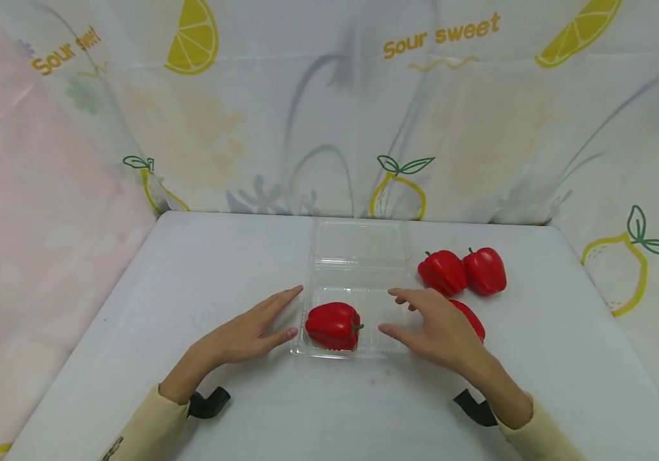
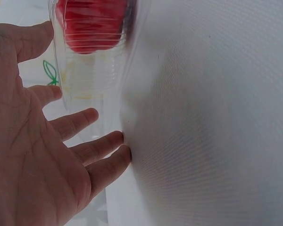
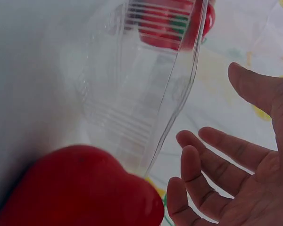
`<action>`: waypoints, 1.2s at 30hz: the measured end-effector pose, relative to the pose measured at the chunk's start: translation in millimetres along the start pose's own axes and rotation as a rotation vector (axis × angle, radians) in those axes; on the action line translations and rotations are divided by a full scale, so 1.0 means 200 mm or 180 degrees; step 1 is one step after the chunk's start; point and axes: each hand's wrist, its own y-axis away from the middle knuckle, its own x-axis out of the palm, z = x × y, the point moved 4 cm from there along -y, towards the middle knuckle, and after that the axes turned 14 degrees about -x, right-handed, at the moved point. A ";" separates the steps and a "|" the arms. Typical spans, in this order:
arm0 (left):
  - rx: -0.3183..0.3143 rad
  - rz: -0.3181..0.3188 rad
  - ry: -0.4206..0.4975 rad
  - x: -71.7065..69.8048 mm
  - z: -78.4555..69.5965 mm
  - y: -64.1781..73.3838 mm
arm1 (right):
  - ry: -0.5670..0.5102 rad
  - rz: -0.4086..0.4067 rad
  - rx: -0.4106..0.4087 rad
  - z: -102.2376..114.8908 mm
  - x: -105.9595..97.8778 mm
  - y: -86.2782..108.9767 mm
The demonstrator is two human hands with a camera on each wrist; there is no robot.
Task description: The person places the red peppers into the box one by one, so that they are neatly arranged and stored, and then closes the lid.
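A clear plastic clamshell box [image 1: 320,354] lies unfolded on the table, its lid [image 1: 361,242] flat at the back. In the left half of its base sits a red bell pepper [image 1: 332,325] on its side, green stem pointing right. My left hand [image 1: 247,333] is beside the box's left edge, fingers extended and spread; in the left wrist view the thumb [image 2: 35,41] is right at the rim. Over the right part of the base hovers my right hand [image 1: 441,330], fingers slightly bent around nothing. Partly hidden behind it is another red pepper [image 1: 469,318], large in the right wrist view.
Two more red bell peppers [image 1: 443,273] [image 1: 485,272] stand side by side at the right, past the box. The white table [image 1: 214,256] meets a hanging cloth [image 1: 283,128] with lemon prints at the back. Black straps [image 1: 210,403] hang at both wrists.
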 end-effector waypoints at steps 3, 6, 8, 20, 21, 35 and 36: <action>-0.0012 0.0001 0.0009 0.00 0.00 0.00 | 0.0002 -0.0080 0.0047 -0.02 -0.04 0.02; -0.0009 0.0001 0.0001 0.00 0.00 0.00 | 0.0025 -0.0131 0.0078 -0.05 -0.08 0.03; -0.0004 0.0001 -0.0002 0.00 0.00 0.00 | 0.0073 -0.0150 0.0088 -0.06 -0.09 0.05; -0.0031 0.0006 -0.0030 0.00 0.00 0.00 | 0.0164 -0.0353 0.0101 -0.16 -0.15 0.14; -0.0029 0.0005 -0.0028 0.00 0.00 0.00 | 0.0168 -0.0357 0.0094 -0.16 -0.15 0.14; -0.0053 0.0028 -0.0002 -0.01 0.00 0.00 | 0.0217 -0.0465 -0.0146 -0.22 -0.19 0.21; -0.0057 0.0030 0.0001 -0.01 0.00 0.00 | 0.0209 -0.0470 -0.0162 -0.23 -0.19 0.21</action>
